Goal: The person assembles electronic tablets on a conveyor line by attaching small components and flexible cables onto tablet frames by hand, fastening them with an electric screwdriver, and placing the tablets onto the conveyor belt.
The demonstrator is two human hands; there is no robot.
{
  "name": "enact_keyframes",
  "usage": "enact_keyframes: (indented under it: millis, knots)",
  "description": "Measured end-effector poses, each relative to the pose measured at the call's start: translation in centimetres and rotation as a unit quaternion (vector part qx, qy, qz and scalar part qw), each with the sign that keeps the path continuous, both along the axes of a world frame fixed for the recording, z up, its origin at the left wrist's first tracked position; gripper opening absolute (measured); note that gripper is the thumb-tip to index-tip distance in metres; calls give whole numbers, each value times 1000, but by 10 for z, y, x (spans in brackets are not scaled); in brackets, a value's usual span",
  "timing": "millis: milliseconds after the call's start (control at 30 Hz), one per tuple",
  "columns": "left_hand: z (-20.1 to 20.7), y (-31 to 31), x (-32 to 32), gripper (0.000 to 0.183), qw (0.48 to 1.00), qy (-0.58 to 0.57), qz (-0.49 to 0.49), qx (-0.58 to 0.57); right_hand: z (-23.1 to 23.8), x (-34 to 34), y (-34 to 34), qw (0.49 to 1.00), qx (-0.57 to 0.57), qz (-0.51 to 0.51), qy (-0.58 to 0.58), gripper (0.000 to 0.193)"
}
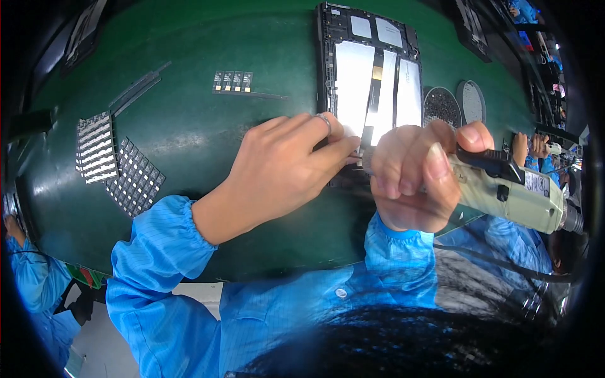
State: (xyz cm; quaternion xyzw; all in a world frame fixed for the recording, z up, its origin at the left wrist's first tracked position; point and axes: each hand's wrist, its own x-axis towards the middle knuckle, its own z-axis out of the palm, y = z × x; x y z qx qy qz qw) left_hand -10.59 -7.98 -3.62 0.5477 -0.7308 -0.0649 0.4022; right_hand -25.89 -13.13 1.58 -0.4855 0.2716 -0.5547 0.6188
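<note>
An opened tablet-like device (378,63) lies on the table with a black frame and silver battery packs showing. My right hand (419,173) is wrapped round a pale green electric screwdriver (532,195), held tilted above the device's near end. The thumb lies along the tool near its black lever. Beside the screwdriver's front end, my left hand (283,167) has thumb and fingers pinched together at the device's near edge. Whatever sits between those fingertips is too small or hidden to make out. A ring is on one of its fingers.
Right of the device stand a round dish of small dark screws (441,106) and a pale round dish (471,101). Sheets of small parts (96,148) and a strip of labels (232,82) lie left on the green table (183,126). A cable trails right. Other people work nearby.
</note>
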Motion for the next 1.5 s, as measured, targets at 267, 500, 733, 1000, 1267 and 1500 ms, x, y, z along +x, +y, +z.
enact_keyframes:
  millis: [267, 500, 733, 1000, 1267, 1500]
  knots:
    - [-1, -1, 0, 7, 1000, 18, -4, 0, -2, -1, -1, 999, -10, 23, -21, 40]
    - [2, 1, 0, 7, 1000, 10, -6, 6, -6, -2, -6, 992, -85, 93, 21, 34]
    - [-1, 0, 0, 20, 1000, 20, -15, 0, -4, -1, -6, 993, -79, 90, 14, 34]
    - [-1, -1, 0, 19, 999, 31, -16, -9, -6, -2, -9, 990, -94, 108, 4, 33]
    - [0, 3, 1, 16, 999, 28, -15, 10, -7, -1, -5, 991, -96, 86, 22, 32]
    - [36, -6, 40, 47, 954, 150, -56, 254, -12, -2, -5, 1000, 1, -8, 11, 42]
